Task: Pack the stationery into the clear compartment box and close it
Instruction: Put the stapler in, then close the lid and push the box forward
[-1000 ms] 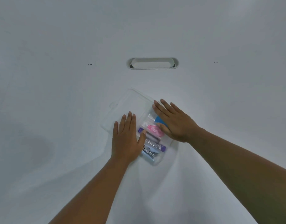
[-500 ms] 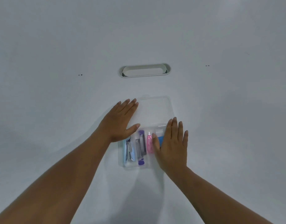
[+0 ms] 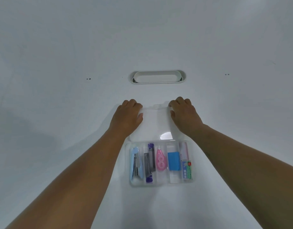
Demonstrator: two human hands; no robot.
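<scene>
Packing done, closing step in hand. Clear compartment box (image 3: 160,183) flat on white table (image 3: 59,47), near edge toward camera, lid (image 3: 156,123) laid open on far side. All compartments filled, L to R: blue stapler (image 3: 136,163), purple-capped lead cases (image 3: 149,162), pink correction tape (image 3: 160,160), blue eraser (image 3: 174,161), staple pkg w/ red-trimmed item behind (image 3: 186,167). Left hand (image 3: 128,115) curled over lid's far left corner, right hand (image 3: 183,112) over far right corner; fingers bent around far rim, apparently gripping, fingertips hidden. Latch tab (image 3: 156,106) between hands. Cable slot (image 3: 157,77) well beyond. Next move, by judgement: lift far edge evenly, swing lid toward body over base, press down near front rim till latch catches; nothing seen sticking up to block it.
</scene>
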